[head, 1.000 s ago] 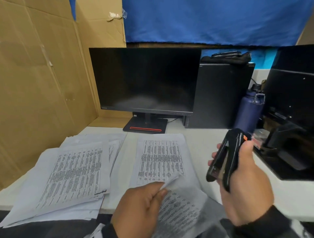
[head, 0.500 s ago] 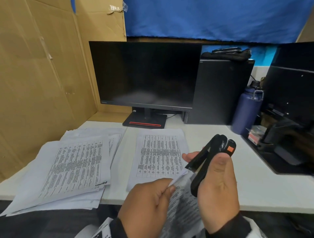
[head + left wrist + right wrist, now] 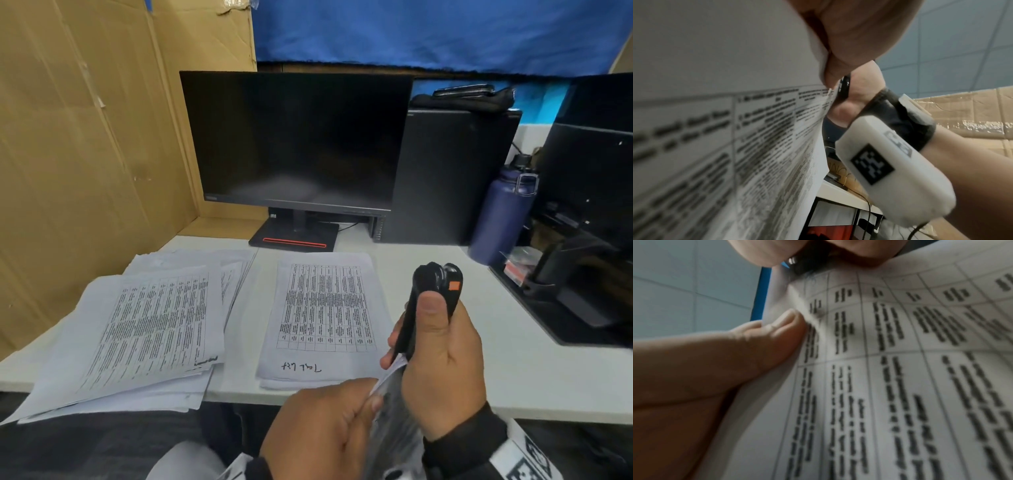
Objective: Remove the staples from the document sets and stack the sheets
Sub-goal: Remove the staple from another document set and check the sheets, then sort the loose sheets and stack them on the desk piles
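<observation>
My left hand pinches the top corner of a printed document set held up over my lap, below the desk edge. The same set fills the left wrist view and the right wrist view. My right hand grips a black staple remover with an orange mark, its lower end down at the pinched corner. The tool's tip touches the paper's corner. A neat stack of sheets lies mid-desk, and a looser pile lies to its left.
A dark monitor stands behind the papers, with a black computer case and a blue water bottle to its right. Cardboard panels wall the left side. Black equipment crowds the desk's right edge.
My right hand has brought the staple remover leftward and down to the corner that my left hand pinches. The document set has turned more upright between the hands.
</observation>
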The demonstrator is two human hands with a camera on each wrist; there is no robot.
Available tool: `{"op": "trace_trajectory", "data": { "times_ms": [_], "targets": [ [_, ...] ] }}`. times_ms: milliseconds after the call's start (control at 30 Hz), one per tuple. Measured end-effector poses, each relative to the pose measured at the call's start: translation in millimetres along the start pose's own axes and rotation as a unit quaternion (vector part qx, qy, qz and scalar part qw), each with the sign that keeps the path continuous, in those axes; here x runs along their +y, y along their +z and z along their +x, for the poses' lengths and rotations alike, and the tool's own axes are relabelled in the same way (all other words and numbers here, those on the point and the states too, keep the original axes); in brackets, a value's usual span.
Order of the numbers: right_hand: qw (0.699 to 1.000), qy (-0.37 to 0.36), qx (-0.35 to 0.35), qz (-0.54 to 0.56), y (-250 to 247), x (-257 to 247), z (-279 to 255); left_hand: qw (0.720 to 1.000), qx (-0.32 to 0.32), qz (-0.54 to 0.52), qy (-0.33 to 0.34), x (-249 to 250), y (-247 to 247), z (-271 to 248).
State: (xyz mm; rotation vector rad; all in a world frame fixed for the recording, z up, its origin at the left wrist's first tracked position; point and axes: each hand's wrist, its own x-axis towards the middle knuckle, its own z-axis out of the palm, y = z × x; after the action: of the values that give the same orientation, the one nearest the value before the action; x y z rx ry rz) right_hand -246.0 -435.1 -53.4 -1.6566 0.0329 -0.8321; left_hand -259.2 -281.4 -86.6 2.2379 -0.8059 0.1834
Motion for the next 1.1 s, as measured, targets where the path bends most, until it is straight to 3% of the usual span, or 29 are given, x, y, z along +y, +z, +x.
{"op": "trace_trajectory", "data": {
  "times_ms": [133, 300, 433, 533, 633, 700, 833, 967, 1100],
  "targets": [
    [0.999, 0.012, -0.046, 0.017, -4, -9, 12, 0.998, 0.028, -0.019, -0.053, 0, -4, 4],
    [0.994, 0.103, -0.013, -0.023, -58, 3, 68, 0.964, 0.119, -0.167, -0.169, -12, -54, 41],
    [0.950, 0.235, -0.042, -0.204, -116, 59, 99, 0.901, 0.140, -0.273, -0.308, -31, -98, 108],
    [0.901, 0.299, -0.074, -0.306, -141, 85, 99, 0.878, 0.111, -0.272, -0.379, -81, -107, 166],
    [0.856, 0.335, -0.118, -0.375, -153, 100, 97, 0.884, 0.106, -0.243, -0.385, -137, -91, 206],
    [0.843, 0.338, -0.131, -0.397, -156, 106, 97, 0.892, 0.087, -0.204, -0.393, -155, -75, 218],
    [0.839, 0.321, -0.135, -0.419, -155, 114, 94, 0.905, 0.042, -0.060, -0.419, -159, -50, 223],
    [0.838, 0.303, -0.134, -0.433, -155, 121, 94, 0.897, 0.014, -0.031, -0.441, -155, -53, 224],
    [0.840, 0.294, -0.119, -0.441, -155, 121, 95, 0.907, -0.002, 0.002, -0.422, -150, -88, 213]
  ]
}}
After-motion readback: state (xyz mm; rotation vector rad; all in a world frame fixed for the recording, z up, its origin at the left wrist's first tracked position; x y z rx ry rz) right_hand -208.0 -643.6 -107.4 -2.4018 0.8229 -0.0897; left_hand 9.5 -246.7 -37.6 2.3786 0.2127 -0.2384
